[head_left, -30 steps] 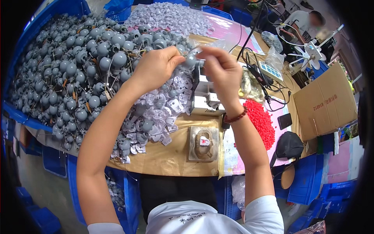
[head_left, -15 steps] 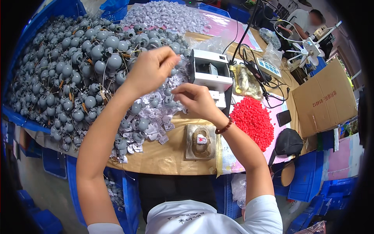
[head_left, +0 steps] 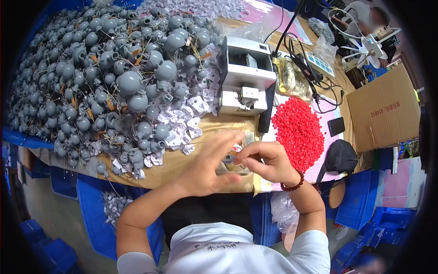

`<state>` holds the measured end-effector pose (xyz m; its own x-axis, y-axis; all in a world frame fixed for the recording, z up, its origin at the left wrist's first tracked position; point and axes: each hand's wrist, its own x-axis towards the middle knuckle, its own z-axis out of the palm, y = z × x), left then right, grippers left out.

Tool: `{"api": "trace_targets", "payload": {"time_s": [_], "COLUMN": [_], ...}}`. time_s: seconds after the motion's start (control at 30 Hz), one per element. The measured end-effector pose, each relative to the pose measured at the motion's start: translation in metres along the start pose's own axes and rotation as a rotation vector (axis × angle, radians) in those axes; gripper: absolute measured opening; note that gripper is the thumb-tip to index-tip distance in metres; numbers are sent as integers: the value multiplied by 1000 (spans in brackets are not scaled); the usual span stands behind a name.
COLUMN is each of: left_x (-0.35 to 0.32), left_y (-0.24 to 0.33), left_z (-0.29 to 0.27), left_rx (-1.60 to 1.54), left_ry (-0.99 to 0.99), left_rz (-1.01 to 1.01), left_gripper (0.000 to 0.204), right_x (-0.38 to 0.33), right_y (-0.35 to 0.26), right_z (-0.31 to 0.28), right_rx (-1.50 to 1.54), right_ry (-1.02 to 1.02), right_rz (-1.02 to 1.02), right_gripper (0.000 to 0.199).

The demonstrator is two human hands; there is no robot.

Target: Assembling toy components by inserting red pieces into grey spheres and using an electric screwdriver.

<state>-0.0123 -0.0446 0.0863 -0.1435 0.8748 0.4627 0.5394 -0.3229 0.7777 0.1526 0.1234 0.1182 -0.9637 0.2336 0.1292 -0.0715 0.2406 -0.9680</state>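
Note:
Over the metal block (head_left: pixel 248 138) at the front of the table, my two hands come close together. My left hand (head_left: pixel 207 166) is stretched out, thumb and fingers apart, with nothing seen in it. My right hand (head_left: pixel 269 160) pinches thumb and forefinger beside it; a small orange-brown bit shows near the fingertips, but what they hold I cannot make out. The hands cover most of the block and the small piece with a red centre in its hollow. Left of them lies a large heap of grey ball-shaped parts (head_left: pixel 130 82) with thin wires, beside white plastic pieces (head_left: pixel 182 132).
A white bench machine (head_left: pixel 248 73) stands behind my hands. To the right are a pile of small red plastic parts (head_left: pixel 299 132), a dark phone (head_left: pixel 336 127), a black bag (head_left: pixel 340 156), a cardboard box (head_left: pixel 385 109) and a small fan (head_left: pixel 365 51). A person sits at the far right.
Both hands have come down from beside the grey heap to the metal block. My left hand has opened; my right has moved right and nearer. The view has shifted slightly.

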Motion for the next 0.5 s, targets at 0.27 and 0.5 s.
{"api": "trace_targets", "payload": {"time_s": [0.27,0.5], "left_x": [-35,-38], "left_y": [-21,-46], "left_z": [45,56], "left_rx": [-383,314], "left_ry": [-57,-21], "left_rz": [-544,-90], "left_gripper": [73,62], "right_x": [-34,-33], "right_y": [74,72], "right_z": [2,6], "right_rx": [-605,-586], "right_ry": [108,250], "right_rz": [-198,-225], "right_gripper": [24,27]}}
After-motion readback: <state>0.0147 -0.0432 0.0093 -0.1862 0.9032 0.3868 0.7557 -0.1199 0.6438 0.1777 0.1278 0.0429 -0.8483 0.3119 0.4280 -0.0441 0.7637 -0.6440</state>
